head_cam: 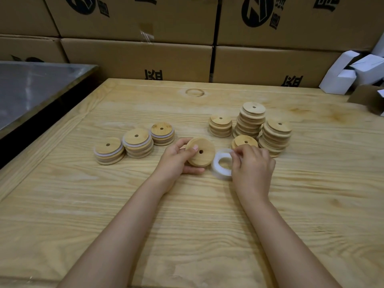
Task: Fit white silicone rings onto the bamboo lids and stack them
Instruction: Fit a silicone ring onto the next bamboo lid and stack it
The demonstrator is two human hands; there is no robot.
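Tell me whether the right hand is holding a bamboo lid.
No, the right hand pinches the white silicone rings, while the left hand grips the bamboo lid.

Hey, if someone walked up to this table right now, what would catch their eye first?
At the middle of the wooden table, the left hand grips a bamboo lid and the right hand pinches a white silicone ring beside it. Ringed lid stacks stand to the left, bare lid stacks to the right.

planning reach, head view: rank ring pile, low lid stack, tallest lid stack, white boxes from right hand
1. ring pile, pinched by right hand
2. low lid stack, just behind
3. tallest lid stack, farther back
4. white boxes, far right
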